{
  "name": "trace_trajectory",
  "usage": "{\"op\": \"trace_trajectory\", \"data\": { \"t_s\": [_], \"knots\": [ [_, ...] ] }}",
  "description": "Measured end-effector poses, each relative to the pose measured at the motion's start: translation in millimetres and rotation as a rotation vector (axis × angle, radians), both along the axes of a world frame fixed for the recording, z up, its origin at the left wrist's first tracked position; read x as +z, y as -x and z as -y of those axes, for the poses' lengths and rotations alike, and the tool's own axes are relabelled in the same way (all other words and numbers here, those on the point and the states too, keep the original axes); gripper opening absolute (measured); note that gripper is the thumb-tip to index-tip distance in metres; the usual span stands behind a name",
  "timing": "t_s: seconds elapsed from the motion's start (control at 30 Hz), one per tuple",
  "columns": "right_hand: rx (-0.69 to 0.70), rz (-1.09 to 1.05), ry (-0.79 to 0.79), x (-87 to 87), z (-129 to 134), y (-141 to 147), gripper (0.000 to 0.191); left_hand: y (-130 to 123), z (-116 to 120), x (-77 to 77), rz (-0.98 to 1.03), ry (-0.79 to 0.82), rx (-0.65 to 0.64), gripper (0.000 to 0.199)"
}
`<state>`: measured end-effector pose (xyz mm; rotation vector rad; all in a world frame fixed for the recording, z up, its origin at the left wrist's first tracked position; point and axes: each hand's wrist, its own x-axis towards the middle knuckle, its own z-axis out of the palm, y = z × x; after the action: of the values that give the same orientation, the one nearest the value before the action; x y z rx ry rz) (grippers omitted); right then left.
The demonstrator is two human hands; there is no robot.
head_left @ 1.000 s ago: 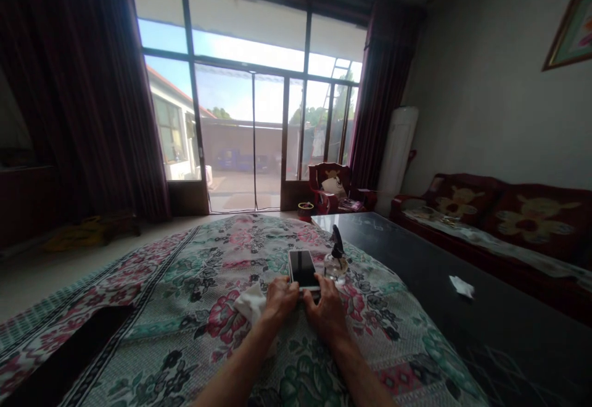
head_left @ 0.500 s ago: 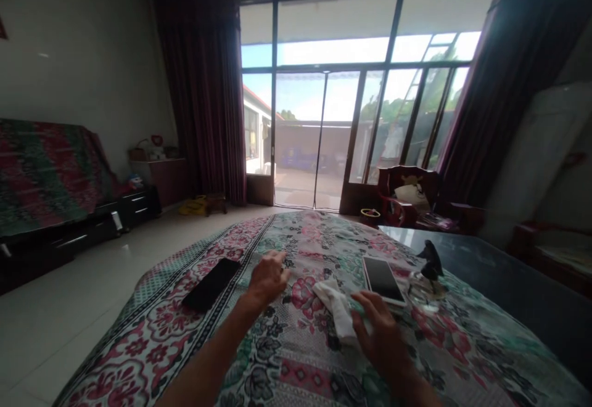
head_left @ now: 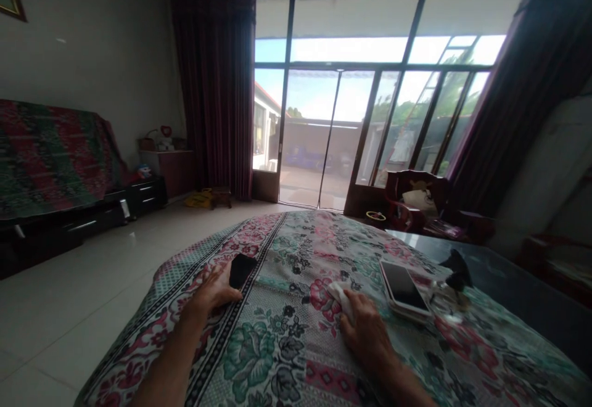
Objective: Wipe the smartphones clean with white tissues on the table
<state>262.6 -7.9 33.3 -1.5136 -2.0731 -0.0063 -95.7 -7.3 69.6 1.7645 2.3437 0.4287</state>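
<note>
My left hand (head_left: 214, 288) is wrapped around a black smartphone (head_left: 243, 270) on the flowered tablecloth (head_left: 252, 351), its thumb along the near right side; the lower part of the phone is hidden under the palm. Closed over a crumpled white cloth (head_left: 340, 296), my right hand (head_left: 367, 327) leaves only the cloth's upper left end showing. To the right of that hand lies a white-framed device with a dark screen (head_left: 406, 287). Beside it stands a clear spray bottle (head_left: 446, 302) with a black trigger head (head_left: 457, 268).
Past the cloth's right edge is a dark glossy tabletop (head_left: 504, 277). A wooden chair (head_left: 402, 209) holding a pale bag stands behind it. On the left are tiled floor (head_left: 69, 314) and a low black cabinet (head_left: 145, 197). Glass doors (head_left: 309, 135) stand at the far side.
My left hand has moved left from the bare cloth middle onto the black phone. My right hand has closed over the white cloth. The view has turned slightly left.
</note>
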Motion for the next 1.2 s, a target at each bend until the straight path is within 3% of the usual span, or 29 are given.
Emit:
{"op": "trace_trajectory", "data": {
  "t_s": [0.33,0.5,0.6,0.7,0.93,1.07,1.2],
  "knots": [
    [0.046,0.013,0.040,8.3,-12.4,57.3,0.036,1.5,-5.8,-5.2,0.001,-0.023,-0.044,0.075],
    [-0.093,0.035,0.006,6.4,-18.7,48.8,0.029,-7.3,-7.8,-5.2,0.024,-0.038,-0.035,0.076],
    [-0.059,0.001,0.035,5.5,-21.1,39.4,0.035,-13.5,-9.8,-4.4,0.062,-0.047,-0.030,0.076],
    [0.036,-0.112,0.059,6.4,-16.8,45.5,0.043,-15.1,-10.6,-0.3,0.119,-0.049,-0.016,0.074],
    [0.326,-0.481,0.261,20.4,12.6,96.6,0.049,-13.7,-8.5,13.3,0.314,-0.039,-0.021,0.078],
    [0.270,-0.624,0.305,24.3,9.4,93.9,0.042,-32.0,-10.4,14.8,0.404,-0.042,-0.089,0.080],
    [0.201,-0.764,0.397,17.3,-3.0,79.2,0.041,-69.0,-8.0,17.4,0.437,-0.033,-0.190,0.080]
  ]
}}
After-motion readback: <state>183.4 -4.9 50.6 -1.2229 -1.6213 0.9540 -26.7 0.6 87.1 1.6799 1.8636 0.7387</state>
